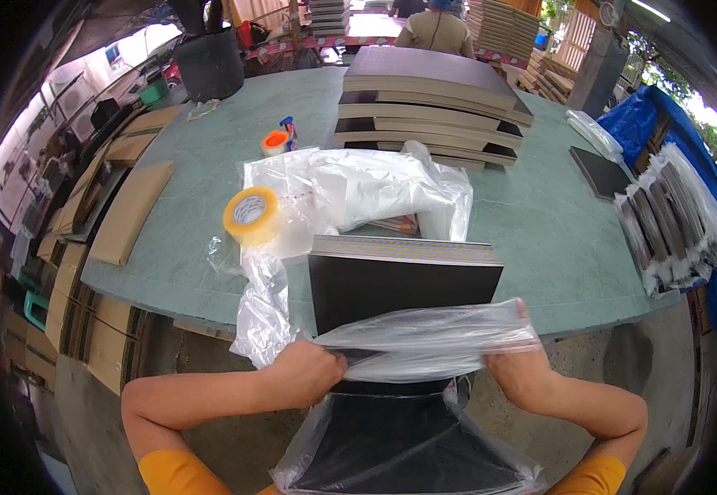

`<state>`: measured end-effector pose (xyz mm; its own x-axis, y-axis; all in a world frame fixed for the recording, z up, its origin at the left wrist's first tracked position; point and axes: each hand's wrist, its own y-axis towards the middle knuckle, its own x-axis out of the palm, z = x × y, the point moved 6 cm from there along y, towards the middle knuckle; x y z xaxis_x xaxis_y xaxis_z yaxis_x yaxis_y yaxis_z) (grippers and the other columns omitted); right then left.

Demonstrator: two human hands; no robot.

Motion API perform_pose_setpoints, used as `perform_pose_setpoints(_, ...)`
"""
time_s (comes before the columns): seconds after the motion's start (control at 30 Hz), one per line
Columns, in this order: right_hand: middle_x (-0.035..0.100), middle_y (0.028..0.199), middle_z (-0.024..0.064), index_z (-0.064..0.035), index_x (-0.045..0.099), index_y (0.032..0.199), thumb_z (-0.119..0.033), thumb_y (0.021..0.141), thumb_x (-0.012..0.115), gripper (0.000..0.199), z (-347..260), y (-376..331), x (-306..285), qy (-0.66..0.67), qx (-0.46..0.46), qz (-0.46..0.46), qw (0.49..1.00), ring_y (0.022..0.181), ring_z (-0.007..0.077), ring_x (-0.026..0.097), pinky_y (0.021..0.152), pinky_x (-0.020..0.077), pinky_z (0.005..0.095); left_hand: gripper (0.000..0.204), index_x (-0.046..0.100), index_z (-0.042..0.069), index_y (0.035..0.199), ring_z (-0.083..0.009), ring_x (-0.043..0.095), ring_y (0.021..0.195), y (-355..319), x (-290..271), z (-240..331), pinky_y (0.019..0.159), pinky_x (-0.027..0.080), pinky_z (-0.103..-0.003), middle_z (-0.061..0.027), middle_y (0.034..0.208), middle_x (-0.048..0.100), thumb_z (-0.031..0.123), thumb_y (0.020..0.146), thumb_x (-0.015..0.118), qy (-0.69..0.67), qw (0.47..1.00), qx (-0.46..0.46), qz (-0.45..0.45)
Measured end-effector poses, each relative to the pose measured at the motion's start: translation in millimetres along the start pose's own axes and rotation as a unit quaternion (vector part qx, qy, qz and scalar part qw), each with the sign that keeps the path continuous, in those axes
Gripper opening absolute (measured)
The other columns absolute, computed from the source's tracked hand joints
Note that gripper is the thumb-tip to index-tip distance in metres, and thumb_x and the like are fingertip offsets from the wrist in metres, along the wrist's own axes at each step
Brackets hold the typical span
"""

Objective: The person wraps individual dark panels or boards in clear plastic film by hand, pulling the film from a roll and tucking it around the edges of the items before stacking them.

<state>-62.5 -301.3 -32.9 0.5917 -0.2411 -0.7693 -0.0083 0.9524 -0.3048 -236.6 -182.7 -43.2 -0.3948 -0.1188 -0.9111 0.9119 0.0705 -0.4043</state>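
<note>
A thick stack of dark square panels (404,280) stands on the near edge of the green table (540,223) and reaches down toward me. A clear plastic bag (424,338) is wrapped around its lower part (400,445). My left hand (309,370) grips the bag's mouth on the left side. My right hand (511,355) grips the bag's mouth on the right side, partly hidden behind the plastic. Both hands hold the film stretched across the front of the stack.
A yellow tape roll (251,214) and a heap of clear bags (358,190) lie behind the stack. Further back are stacked panels (433,107), an orange tape roll (275,142) and a black bin (210,62). Bagged panels (672,214) lie right, cardboard sheets (132,210) left. A person (437,29) stands beyond.
</note>
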Motion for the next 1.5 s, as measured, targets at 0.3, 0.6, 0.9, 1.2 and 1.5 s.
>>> perform_pose_setpoints(0.3,0.056,0.102,0.0135,-0.0089,0.056,0.100,-0.018,0.069,0.053,0.032,-14.7,-5.1,-16.5,0.194,-0.205,-0.269,0.921,0.096,0.0237,0.054,0.085,0.0406,0.0410,0.013,0.054,-0.001,0.075,-0.0251,0.060,0.061,-11.4,-29.1,-36.6,0.046,0.048,-0.036,-0.0139,0.070,0.058,0.007,0.065,0.051,0.047,0.983,-0.129,0.123)
perform_pose_setpoints(0.6,0.053,0.076,0.0119,-0.0037,0.052,0.084,0.001,0.052,0.055,0.032,58.0,2.2,-26.8,0.514,0.143,0.353,0.769,0.071,0.0272,0.054,0.064,0.0427,0.0331,0.018,0.056,0.003,0.086,-0.0192,0.057,0.073,-67.2,-35.9,-113.2,0.062,0.044,-0.027,-0.0103,0.074,0.057,0.003,0.068,0.059,-0.466,0.694,-0.246,0.490)
perform_pose_setpoints(0.9,0.041,0.113,0.0138,-0.0088,0.054,0.109,0.014,0.052,0.042,0.062,63.8,13.8,-5.1,0.329,0.235,0.391,0.827,0.103,0.0299,0.040,0.083,0.0364,0.0362,0.078,0.050,0.021,0.116,-0.0227,0.051,0.078,-20.8,-38.4,-90.8,0.067,0.045,-0.030,-0.0099,0.118,0.040,-0.017,0.048,0.049,-0.120,0.860,-0.226,0.441)
perform_pose_setpoints(1.2,0.059,0.082,0.0094,0.0018,0.059,0.097,0.006,0.062,0.060,0.035,53.3,-15.9,47.9,0.929,-0.006,0.125,0.348,0.074,0.0164,0.056,0.066,0.0440,0.0237,0.044,0.059,-0.001,0.094,-0.0135,0.055,0.056,-41.9,10.3,-119.2,0.053,0.045,-0.025,-0.0061,0.066,0.058,-0.001,0.051,0.066,-0.693,0.643,0.006,0.327)
perform_pose_setpoints(1.5,0.059,0.086,0.0136,0.0047,0.051,0.096,-0.017,0.066,0.052,0.037,-173.5,6.4,299.4,0.880,0.319,-0.097,0.340,0.074,0.0246,0.057,0.065,0.0452,0.0340,0.051,0.056,0.007,0.104,-0.0112,0.048,0.083,5.1,338.7,-35.6,0.062,0.040,-0.027,-0.0008,0.085,0.055,0.038,0.066,0.066,-0.776,0.574,-0.239,-0.103)
